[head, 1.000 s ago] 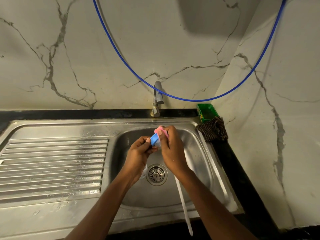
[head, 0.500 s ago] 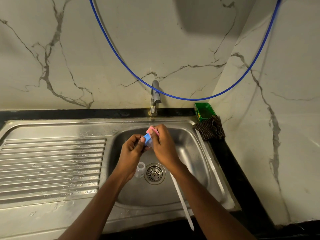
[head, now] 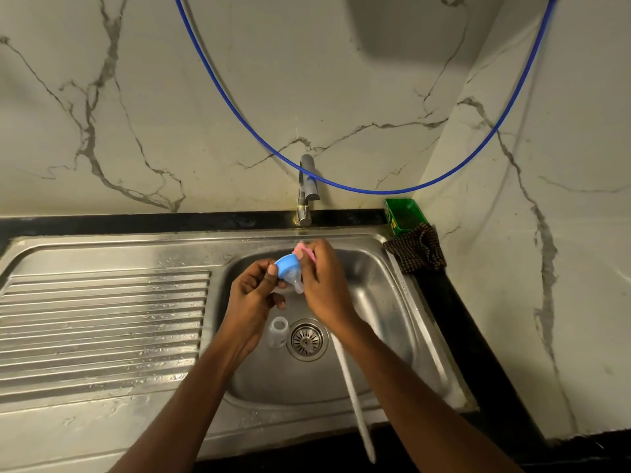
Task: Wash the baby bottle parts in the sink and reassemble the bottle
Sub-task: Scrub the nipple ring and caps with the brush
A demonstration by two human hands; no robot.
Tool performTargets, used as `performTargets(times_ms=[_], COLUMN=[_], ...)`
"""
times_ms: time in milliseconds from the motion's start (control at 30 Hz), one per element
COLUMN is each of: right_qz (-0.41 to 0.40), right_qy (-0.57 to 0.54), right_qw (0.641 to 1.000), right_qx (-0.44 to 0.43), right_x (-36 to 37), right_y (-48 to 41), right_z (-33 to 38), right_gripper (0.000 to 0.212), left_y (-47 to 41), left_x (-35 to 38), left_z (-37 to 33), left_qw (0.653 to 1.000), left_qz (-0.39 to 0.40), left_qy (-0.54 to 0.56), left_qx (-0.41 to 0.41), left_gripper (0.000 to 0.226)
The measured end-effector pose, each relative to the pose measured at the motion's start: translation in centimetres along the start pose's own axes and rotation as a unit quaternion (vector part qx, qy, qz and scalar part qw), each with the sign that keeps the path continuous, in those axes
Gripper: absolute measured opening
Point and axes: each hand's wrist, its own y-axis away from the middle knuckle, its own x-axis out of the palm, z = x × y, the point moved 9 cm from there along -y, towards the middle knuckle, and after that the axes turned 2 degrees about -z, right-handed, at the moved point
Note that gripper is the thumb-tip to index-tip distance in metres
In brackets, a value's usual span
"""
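Left hand [head: 252, 297] pinches blue plastic screw collar [head: 286, 264] with clear silicone teat [head: 297, 285] above steel sink basin [head: 379, 302], right hand [head: 324, 281] grips pink scrub pad [head: 305, 249] against it: I'd rotate collar, scrub threads; clear plastic bottle [head: 277, 332] lies beside drain [head: 306, 339].

Pink soft item [head: 305, 250]: only its top edge peeks past the right hand [head: 324, 285] at the hand's 11 o'clock; can't tell what it is. Clear silicone teat in a blue plastic ring [head: 288, 266]: ring's 8 o'clock side covered by left hand [head: 252, 295] thumb. Clear plastic bottle body [head: 277, 332], at 9 o'clock of the round steel drain [head: 306, 340]: lower end blurs into the left wrist. Long white strip [head: 351, 387]: top end hidden under right forearm, nature unclear. Blue hose [head: 392, 192] leaves the top edge at both ends. Green box [head: 404, 215]: print too small to read, 4 o'clock corner under dark checked cloth [head: 418, 249]. Ribbed steel drainboard [head: 102, 319] cut at left edge; both forearms cut at btm edge.
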Motion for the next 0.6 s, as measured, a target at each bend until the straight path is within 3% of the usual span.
performTargets(times_ms=[133,300,400,600], right_qz=[-0.006,0.032,0.011,0.02], right_qy=[-0.022,-0.012,-0.007,0.009], right_qw=[1.0,0.998,1.0,0.999], right_qx=[0.02,-0.044,-0.011,0.04], right_x=[-0.4,0.7,0.3,0.6], right_y=[0.1,0.2,-0.3,-0.2], right_z=[-0.5,1.6,0.3,-1.4], right_gripper=[0.024,0.019,0.024,0.022], left_y=[-0.1,-0.6,-0.6,-0.2], left_x=[0.5,1.1,1.4,1.4], left_z=[0.2,0.8,1.4,1.1], left_qw=[0.999,0.997,0.993,0.999], left_qz=[0.007,0.018,0.006,0.013], left_qy=[0.037,0.059,0.081,0.006], left_qx=[-0.015,-0.056,-0.082,-0.043], left_gripper=[0.017,0.024,0.019,0.021])
